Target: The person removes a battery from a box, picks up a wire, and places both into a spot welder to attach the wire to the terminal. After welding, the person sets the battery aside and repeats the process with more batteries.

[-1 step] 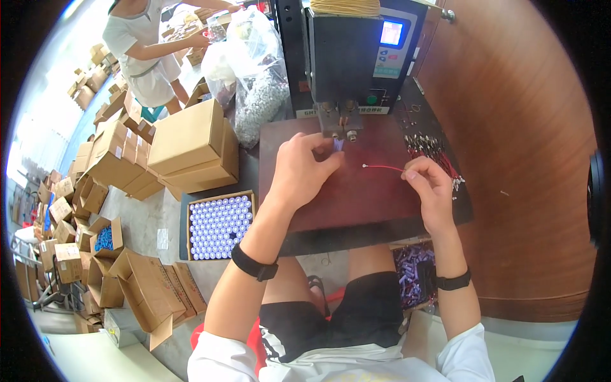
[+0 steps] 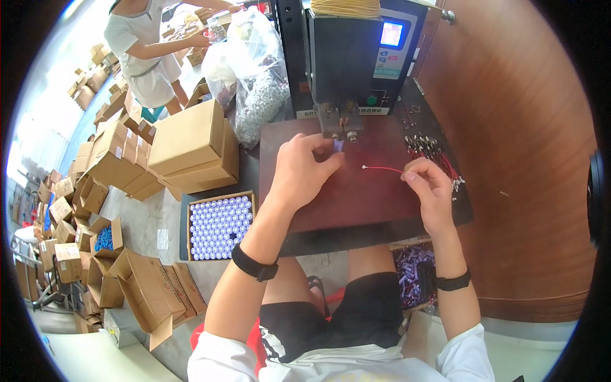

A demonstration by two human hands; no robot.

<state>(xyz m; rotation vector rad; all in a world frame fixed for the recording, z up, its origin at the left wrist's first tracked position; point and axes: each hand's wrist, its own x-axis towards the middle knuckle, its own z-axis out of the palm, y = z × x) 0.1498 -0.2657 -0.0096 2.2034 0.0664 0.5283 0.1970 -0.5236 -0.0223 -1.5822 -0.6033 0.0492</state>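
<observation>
My left hand (image 2: 300, 170) is closed, pinching a small purple battery cell (image 2: 338, 146) between thumb and fingers. The cell sits right beneath the electrodes (image 2: 344, 122) of a dark spot-welding machine (image 2: 347, 63); whether it touches them I cannot tell. In my right hand (image 2: 431, 188) a thin red wire (image 2: 384, 169) is pinched near one end. Its free end, tipped with a small silvery tab, points left toward the cell, with a gap between. Both hands are over the dark reddish work board (image 2: 318, 213).
A box of upright purple cells (image 2: 221, 227) stands left. Wires with tabs (image 2: 433, 156) lie right of the board. Below sits a box of loose purple cells (image 2: 415, 274). Cartons (image 2: 188, 143) and clear bags (image 2: 261, 95) are at left, a person (image 2: 145, 57) behind them. A wooden panel (image 2: 522, 159) bounds the right.
</observation>
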